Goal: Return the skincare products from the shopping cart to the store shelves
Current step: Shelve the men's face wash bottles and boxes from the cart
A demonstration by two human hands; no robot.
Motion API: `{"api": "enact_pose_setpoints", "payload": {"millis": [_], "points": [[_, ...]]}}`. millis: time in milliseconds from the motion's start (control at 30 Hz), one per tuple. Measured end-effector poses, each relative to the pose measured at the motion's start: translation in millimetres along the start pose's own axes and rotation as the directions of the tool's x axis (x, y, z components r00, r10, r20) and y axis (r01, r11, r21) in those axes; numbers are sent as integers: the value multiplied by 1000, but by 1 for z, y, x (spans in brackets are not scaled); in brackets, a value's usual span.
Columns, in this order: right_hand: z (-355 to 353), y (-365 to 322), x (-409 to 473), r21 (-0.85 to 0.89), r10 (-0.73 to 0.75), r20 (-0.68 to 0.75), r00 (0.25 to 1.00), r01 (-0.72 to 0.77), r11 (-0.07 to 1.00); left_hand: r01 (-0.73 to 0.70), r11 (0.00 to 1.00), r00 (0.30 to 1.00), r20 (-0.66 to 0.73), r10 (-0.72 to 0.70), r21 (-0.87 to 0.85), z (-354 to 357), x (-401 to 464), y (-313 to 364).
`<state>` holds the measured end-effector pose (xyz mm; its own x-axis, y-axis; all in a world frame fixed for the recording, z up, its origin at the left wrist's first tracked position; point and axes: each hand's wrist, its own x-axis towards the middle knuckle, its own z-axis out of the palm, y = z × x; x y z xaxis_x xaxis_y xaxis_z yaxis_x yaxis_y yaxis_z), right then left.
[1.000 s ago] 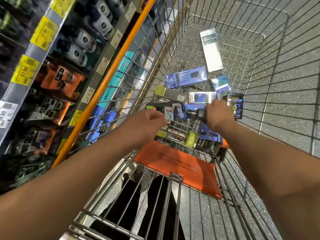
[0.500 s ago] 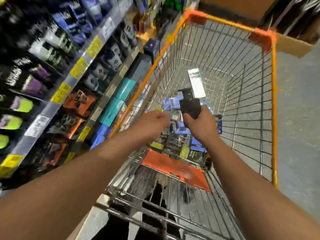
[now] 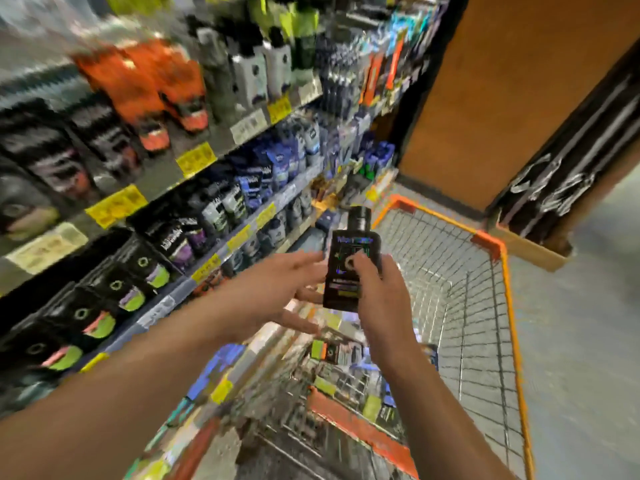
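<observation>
One bottle is out of the cart, none of it shelved yet as far as I can see. Several boxes lie in the cart's near end, so I'd judge most of the job is left.

Right hand grips the dark bottle from its right side, thumb curled over the front label. Left hand sits just beside it on the left, fingers straight and spread; whether they touch the bottle I can't tell, too blurred.

Bottle is held in the air above the cart's left rim, near the shelves on the left. Long axis near-vertical, slight tilt; black cap points up and far, base down toward the cart, label faces the camera.
</observation>
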<state>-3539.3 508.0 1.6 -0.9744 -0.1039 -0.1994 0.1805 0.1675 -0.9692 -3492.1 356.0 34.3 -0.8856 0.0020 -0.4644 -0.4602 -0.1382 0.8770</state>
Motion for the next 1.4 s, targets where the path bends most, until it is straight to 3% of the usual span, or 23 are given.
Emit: {"api": "enact_pose_setpoints", "payload": {"millis": [367, 500, 667, 800, 900, 1033, 1133, 1267, 1400], "points": [[119, -112, -73, 264, -149, 250, 957, 81, 961, -281, 958, 935, -213, 285, 51, -110, -136, 43], [160, -134, -98, 249, -146, 417, 897, 41, 968, -363, 927, 865, -336, 374, 99, -149, -186, 52], [217, -168, -133, 223, -218, 582, 783, 104, 969, -459, 883, 782, -429, 452, 94, -187, -247, 55], [256, -188, -158, 283, -287, 664, 690, 124, 951, -488, 861, 693, -537, 481, 142, -212, -287, 56], [282, -202, -179, 253, -291, 688, 665, 156, 955, -507, 842, 627, -593, 505, 181, -226, -311, 56], [317, -215, -205, 248, -360, 745, 561, 269, 931, -516, 814, 503, -674, 541, 268, -246, -350, 54], [339, -225, -224, 285, -418, 794, 441, 336, 898, -526, 791, 431, -704, 564, 311, -259, -382, 53], [364, -258, -246, 395, -544, 802, 247, 465, 793, -515, 776, 332, -750, 572, 364, -272, -421, 51], [387, -296, -264, 421, -597, 795, 105, 614, 668, -457, 769, 256, -762, 595, 447, -285, -457, 51]]}}
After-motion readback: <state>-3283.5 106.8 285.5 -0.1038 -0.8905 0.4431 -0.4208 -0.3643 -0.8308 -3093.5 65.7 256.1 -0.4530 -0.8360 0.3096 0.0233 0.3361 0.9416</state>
